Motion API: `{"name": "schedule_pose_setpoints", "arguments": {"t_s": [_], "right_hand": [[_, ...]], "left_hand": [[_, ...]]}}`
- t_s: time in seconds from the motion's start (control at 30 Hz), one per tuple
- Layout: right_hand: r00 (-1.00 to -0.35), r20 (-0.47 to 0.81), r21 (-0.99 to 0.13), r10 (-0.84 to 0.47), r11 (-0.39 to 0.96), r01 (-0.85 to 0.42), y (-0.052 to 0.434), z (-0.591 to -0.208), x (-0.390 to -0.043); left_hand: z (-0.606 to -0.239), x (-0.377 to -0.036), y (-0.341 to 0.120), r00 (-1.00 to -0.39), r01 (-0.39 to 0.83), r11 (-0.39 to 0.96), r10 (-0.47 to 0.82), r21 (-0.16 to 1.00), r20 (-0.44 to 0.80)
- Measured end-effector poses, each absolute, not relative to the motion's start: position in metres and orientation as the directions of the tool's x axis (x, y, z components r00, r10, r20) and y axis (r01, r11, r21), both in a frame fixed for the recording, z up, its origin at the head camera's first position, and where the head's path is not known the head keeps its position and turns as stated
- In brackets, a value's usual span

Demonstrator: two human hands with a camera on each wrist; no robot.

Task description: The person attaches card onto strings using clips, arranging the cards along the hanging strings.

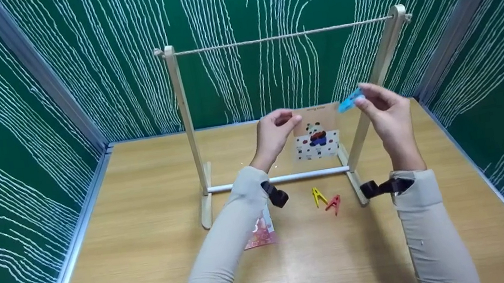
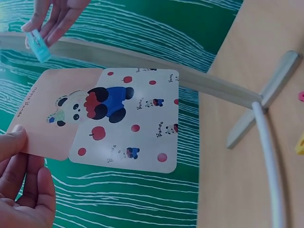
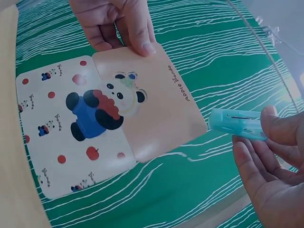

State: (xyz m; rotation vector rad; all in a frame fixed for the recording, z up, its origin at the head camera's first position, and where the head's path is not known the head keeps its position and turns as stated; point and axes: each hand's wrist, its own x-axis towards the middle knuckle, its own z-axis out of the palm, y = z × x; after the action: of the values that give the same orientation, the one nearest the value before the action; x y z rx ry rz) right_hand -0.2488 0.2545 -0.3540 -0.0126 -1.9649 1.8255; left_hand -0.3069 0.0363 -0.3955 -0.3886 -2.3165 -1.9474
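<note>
Two hands are raised in front of the wooden drying frame with its taut string line [image 1: 282, 36]: the left hand [image 1: 274, 134] pinches the top edge of a peach and white paper card with a panda picture [image 2: 107, 118], printed "Apple Panda" along its side and "Panda" among red apples, while the right hand [image 1: 387, 111] pinches a pale blue plastic clothes peg [image 3: 237, 122] just beside the card's corner. Below, a yellow peg [image 1: 318, 196] and a red peg [image 1: 333, 204] lie on the wooden bench [image 1: 140, 253], with open room either side.
</note>
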Motion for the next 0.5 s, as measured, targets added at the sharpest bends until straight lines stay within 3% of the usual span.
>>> {"name": "schedule_pose_setpoints", "arguments": {"t_s": [0.5], "right_hand": [[-0.867, 0.392, -0.917, 0.306, 0.056, -0.395, 0.255, -0.306, -0.252]], "left_hand": [[-0.348, -0.311, 0.051, -0.928, 0.360, 0.108, 0.141, 0.927, 0.344]]}}
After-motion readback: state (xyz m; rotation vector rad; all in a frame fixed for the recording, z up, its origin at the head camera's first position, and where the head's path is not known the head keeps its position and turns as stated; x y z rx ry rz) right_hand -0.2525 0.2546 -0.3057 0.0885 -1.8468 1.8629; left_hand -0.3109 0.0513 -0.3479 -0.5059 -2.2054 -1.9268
